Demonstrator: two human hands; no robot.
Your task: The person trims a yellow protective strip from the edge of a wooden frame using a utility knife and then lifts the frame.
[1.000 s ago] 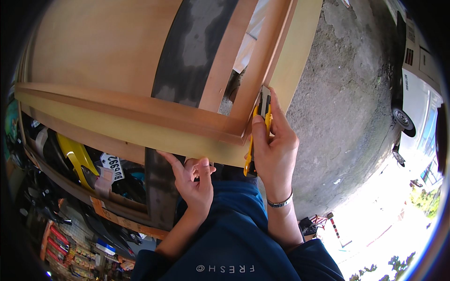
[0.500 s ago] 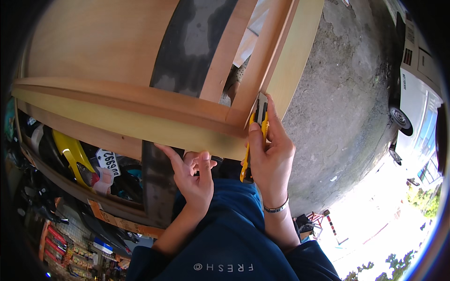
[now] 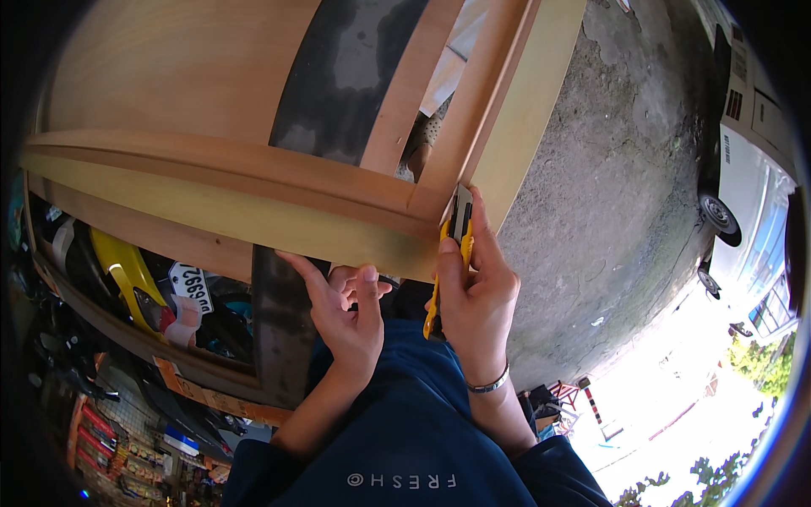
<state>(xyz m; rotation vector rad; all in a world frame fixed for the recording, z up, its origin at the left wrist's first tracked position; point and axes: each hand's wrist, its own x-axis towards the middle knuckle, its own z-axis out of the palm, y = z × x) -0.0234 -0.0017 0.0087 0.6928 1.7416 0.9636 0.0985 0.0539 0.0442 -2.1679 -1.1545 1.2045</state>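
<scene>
My right hand (image 3: 480, 291) is closed round a yellow and black utility knife (image 3: 456, 230). Its blade end touches the corner of a wooden frame (image 3: 338, 188), where the raised molding meets a pale yellowish veneer strip (image 3: 253, 224). My right index finger stretches along the knife toward the strip running away on the right. At the near edge of the strip, my left hand (image 3: 348, 317) has its fingers spread, index fingertip at the underside and thumb raised. Nothing shows in its grasp. A dark grey panel (image 3: 346, 80) is set in the frame.
Below the frame, a yellow motorcycle part (image 3: 122, 266) and a licence plate (image 3: 193, 287) show through an opening. Rough concrete floor (image 3: 604, 211) stretches to the right, with a white vehicle (image 3: 752, 160) beyond. Shelves of goods (image 3: 118, 448) stand at lower left. Someone's foot (image 3: 420, 156) shows through a gap.
My right hand has drawn the knife a short way toward me and slightly left, around the frame's corner. My left hand has hardly moved.
</scene>
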